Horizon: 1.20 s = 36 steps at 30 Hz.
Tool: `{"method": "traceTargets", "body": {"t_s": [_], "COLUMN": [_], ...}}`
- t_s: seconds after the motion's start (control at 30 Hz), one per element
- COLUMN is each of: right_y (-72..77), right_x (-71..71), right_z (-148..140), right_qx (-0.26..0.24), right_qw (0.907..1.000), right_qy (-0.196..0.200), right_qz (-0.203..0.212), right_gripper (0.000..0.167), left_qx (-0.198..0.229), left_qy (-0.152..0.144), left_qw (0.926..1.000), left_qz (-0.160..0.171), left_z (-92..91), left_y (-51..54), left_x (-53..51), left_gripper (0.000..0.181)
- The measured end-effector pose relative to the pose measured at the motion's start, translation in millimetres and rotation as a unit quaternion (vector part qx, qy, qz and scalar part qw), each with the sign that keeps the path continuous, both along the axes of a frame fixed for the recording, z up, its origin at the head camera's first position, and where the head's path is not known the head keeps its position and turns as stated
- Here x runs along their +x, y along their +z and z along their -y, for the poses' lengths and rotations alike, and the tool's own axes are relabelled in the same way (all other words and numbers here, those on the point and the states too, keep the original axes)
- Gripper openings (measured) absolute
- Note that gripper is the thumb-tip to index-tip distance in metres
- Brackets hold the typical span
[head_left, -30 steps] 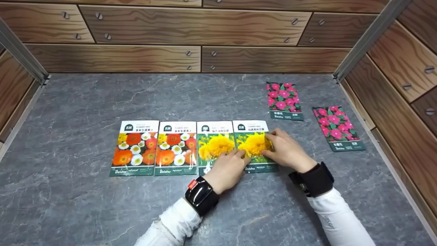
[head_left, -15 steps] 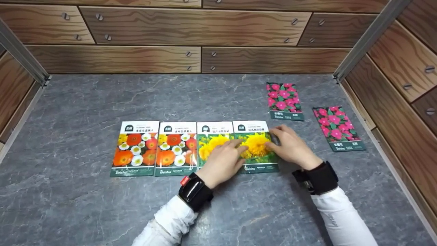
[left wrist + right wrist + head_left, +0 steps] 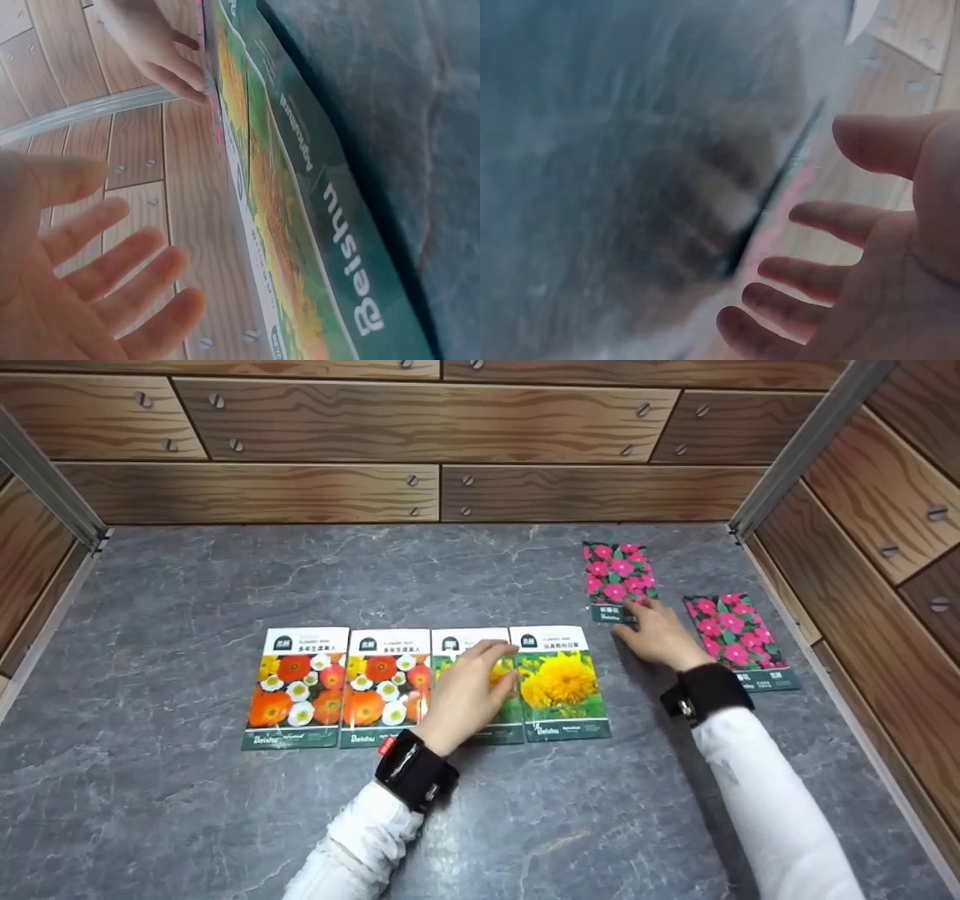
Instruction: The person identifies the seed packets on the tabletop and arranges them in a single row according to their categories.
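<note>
My left hand (image 3: 469, 690) hovers with spread, relaxed fingers over the left one of two yellow-flower seed packets (image 3: 510, 712). Beside it, the right yellow-flower seed packet (image 3: 566, 682) lies uncovered. In the left wrist view, the palm (image 3: 82, 300) shows nothing in it. My right hand (image 3: 660, 637) reaches to the lower edge of the far pink-flower seed packet (image 3: 619, 574), covering its lower right corner. In the right wrist view, its fingers (image 3: 810, 277) are apart and hold nothing; whether they touch the packet I cannot tell.
Two orange-poppy seed packets (image 3: 296, 690) continue the row at left. Another pink-flower seed packet (image 3: 739, 634) lies tilted at right, partly behind the right wrist strap (image 3: 709, 694). Wood-patterned walls (image 3: 247, 491) bound the grey marbled tabletop (image 3: 225, 817).
My right hand has left the right yellow-flower packet and moved up to the far pink-flower packet. My left hand has lifted and drawn left, uncovering the right yellow-flower packet.
</note>
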State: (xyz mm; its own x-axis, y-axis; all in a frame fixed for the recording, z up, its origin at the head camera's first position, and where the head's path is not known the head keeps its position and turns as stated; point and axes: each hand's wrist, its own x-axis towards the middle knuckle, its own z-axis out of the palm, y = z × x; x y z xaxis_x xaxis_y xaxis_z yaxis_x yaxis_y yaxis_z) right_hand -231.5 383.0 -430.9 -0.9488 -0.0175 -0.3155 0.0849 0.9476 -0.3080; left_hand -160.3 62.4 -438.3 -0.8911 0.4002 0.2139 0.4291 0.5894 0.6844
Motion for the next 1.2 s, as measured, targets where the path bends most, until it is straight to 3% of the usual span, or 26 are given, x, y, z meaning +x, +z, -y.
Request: {"method": "traceTargets", "body": {"t_s": [0.23, 0.4, 0.57, 0.83, 1.03, 1.2], "right_y": [0.6, -1.4, -0.3, 0.7, 0.5, 3.1], "right_x": [-25.7, -38.3, -42.2, -44.9, -52.0, -58.9], "right_z": [17.0, 51.1, 92.5, 138.8, 139.3, 135.0], "right_qx": [0.001, -0.011, -0.015, -0.020, -0.069, -0.137], "right_qw": [0.9986, 0.9969, 0.9952, 0.9922, 0.9934, 0.9897], "right_qy": [0.051, 0.073, 0.096, 0.123, 0.076, 0.025], "right_qz": [-0.018, -0.025, -0.013, -0.001, -0.050, -0.032], "right_gripper": [0.062, 0.058, 0.059, 0.056, 0.052, 0.058], "left_qx": [0.036, 0.036, 0.027, -0.030, -0.062, -0.097], "left_qy": [0.033, 0.045, 0.068, 0.085, 0.078, 0.059], "left_qw": [0.9982, 0.9958, 0.9928, 0.9875, 0.9849, 0.9855], "left_qz": [0.036, 0.071, 0.096, 0.130, 0.141, 0.127], "left_z": [7.0, 14.3, 22.5, 24.4, 19.3, 13.0], "left_y": [5.2, 5.6, 5.6, 2.5, -4.3, -6.4], "left_x": [-11.6, -36.2, -63.0, -88.1, -99.8, -104.5], "left_gripper": [0.036, 0.038, 0.038, 0.042, 0.046, 0.044]}}
